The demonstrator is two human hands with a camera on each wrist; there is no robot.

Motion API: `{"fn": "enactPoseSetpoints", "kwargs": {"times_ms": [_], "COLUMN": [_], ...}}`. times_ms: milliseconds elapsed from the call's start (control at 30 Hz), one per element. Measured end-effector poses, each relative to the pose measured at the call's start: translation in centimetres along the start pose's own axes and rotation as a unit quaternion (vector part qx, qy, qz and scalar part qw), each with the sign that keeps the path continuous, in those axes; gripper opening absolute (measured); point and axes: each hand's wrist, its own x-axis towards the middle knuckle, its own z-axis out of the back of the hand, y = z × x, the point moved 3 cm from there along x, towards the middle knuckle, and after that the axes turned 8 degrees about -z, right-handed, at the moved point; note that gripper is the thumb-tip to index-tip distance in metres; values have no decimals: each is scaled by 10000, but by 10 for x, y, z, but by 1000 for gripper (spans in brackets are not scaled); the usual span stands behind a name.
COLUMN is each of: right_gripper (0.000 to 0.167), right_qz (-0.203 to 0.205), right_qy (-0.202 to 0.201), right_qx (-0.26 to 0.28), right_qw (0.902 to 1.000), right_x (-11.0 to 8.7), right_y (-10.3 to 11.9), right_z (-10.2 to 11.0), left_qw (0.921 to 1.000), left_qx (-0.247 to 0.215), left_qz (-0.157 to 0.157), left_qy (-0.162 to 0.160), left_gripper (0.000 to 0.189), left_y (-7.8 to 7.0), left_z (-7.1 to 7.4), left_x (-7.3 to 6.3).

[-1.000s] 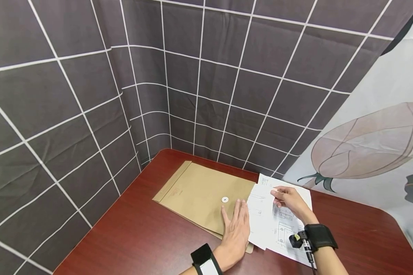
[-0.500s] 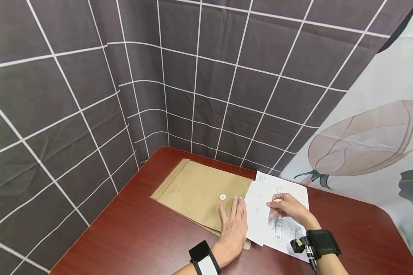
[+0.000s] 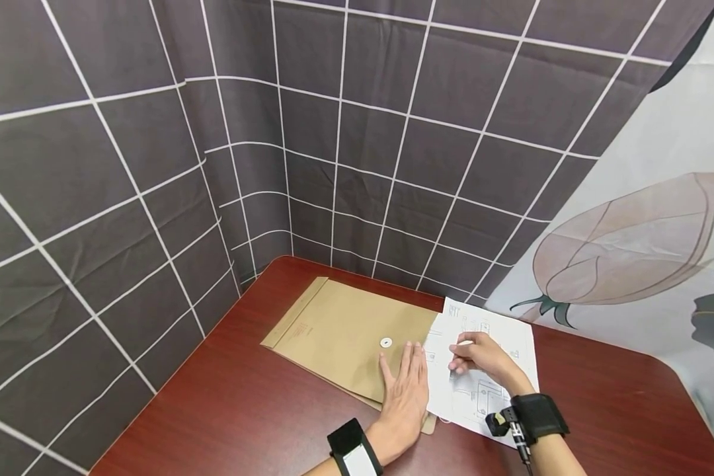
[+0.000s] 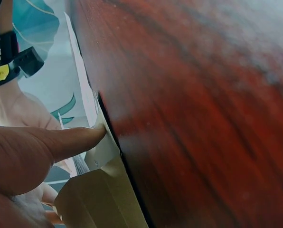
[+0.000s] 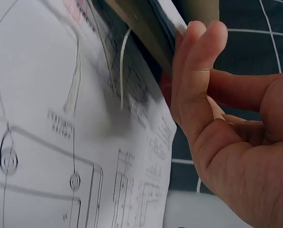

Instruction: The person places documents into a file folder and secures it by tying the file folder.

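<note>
A tan paper envelope (image 3: 345, 324) with a white button lies on the table. My left hand (image 3: 403, 400) rests on its right end, fingers straight. In the left wrist view, the left thumb (image 4: 80, 142) reaches to the envelope's flap (image 4: 99, 199) at the mouth. White printed sheets (image 3: 502, 390) with line drawings lie at the mouth, overlapping the envelope. Over them, my right hand (image 3: 484, 357) pinches a sheet near the mouth. The right wrist view shows the right hand's bent fingers (image 5: 193, 85) at the upright paper edge; the fingertips' far side is hidden.
A pale string (image 5: 124, 66) hangs over the drawings in the right wrist view. The reddish-brown table (image 3: 214, 403) stands against a dark grid-patterned curtain (image 3: 369, 132). At the right hangs a white cloth with a flower print (image 3: 625, 244).
My right hand has moved left toward the envelope, and less of the left-hand sheet shows at its mouth. The left hand stays in place on the envelope.
</note>
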Motion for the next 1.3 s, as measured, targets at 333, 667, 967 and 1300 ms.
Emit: {"fn": "enactPoseSetpoints", "kwargs": {"times_ms": [333, 667, 967, 1300], "right_gripper": [20, 27, 17, 13], "right_qz": [208, 217, 510, 209], "right_qy": [106, -59, -531, -969], "right_qx": [486, 506, 252, 363], "right_qw": [9985, 9985, 9970, 9944], "right_x": [13, 27, 31, 41], "right_y": [6, 7, 13, 8], "right_z": [-20, -37, -49, -63], "left_qw": [9999, 10000, 10000, 9999], "left_qx": [43, -40, -2, -131], "left_qz": [61, 46, 68, 72], "left_qy": [97, 1, -27, -9], "left_gripper": [95, 95, 97, 103], "left_y": [0, 1, 1, 2], "left_z": [-1, -2, -1, -1], "left_x": [1, 1, 1, 1]}}
